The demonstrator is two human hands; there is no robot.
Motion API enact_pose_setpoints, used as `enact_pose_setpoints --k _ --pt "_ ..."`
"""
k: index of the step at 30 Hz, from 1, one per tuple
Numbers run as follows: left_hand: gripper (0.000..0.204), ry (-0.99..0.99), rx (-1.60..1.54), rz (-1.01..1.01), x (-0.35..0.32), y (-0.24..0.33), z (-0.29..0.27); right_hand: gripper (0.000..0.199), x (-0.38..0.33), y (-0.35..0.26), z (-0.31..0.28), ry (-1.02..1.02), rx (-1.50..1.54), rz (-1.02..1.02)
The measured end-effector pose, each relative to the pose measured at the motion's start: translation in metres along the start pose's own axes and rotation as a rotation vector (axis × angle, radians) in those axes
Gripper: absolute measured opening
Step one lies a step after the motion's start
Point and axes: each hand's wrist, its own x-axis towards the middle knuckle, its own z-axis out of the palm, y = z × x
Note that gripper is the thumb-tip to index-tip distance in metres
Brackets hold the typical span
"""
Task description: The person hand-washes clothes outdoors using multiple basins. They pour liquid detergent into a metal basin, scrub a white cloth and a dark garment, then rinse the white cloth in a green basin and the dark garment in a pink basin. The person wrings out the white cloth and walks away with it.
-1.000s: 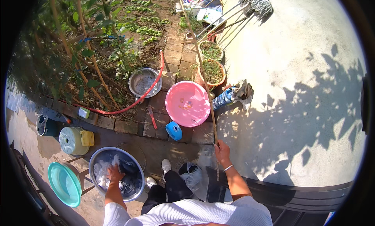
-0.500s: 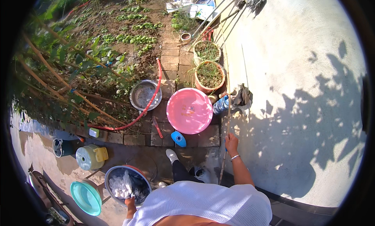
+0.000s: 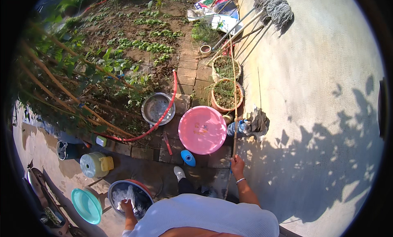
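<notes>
White cloth [image 3: 130, 192] and dark cloth [image 3: 141, 206] are both in the grey tub [image 3: 111, 196] by the person's left side. Left hand [image 3: 127, 205] is down at the white one, but from where I'm standing I can't tell if it's gripping or just touching. Right hand [image 3: 237, 165] is wrapped round a long thin pole [image 3: 236, 99] that runs up past the pink basin [image 3: 212, 117]. I'd call it mid-job tbh: pole's in hand, but neither cloth is out of the tub.
</notes>
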Motion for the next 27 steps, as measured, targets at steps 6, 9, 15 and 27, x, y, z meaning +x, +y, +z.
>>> enact_pose_setpoints --k 6,9,15,27 --pt "0.024 0.075 0.127 0.195 -0.017 -0.027 0.0 0.018 0.111 -0.064 0.006 0.236 0.238 -0.258" --pt "0.034 0.073 0.124 -0.03 -0.028 -0.057 -0.016 0.064 0.353 -0.252 -0.102 0.227 0.409 -0.054" --pt "0.035 0.1 0.056 -0.104 -0.016 -0.049 0.002 0.04 0.431 -0.519 -0.272 1.132 0.001 -1.166" --pt "0.034 -0.033 -0.128 -0.309 -0.04 -0.048 -0.017 0.02 0.139 -0.16 0.107 -0.498 0.015 -0.391"
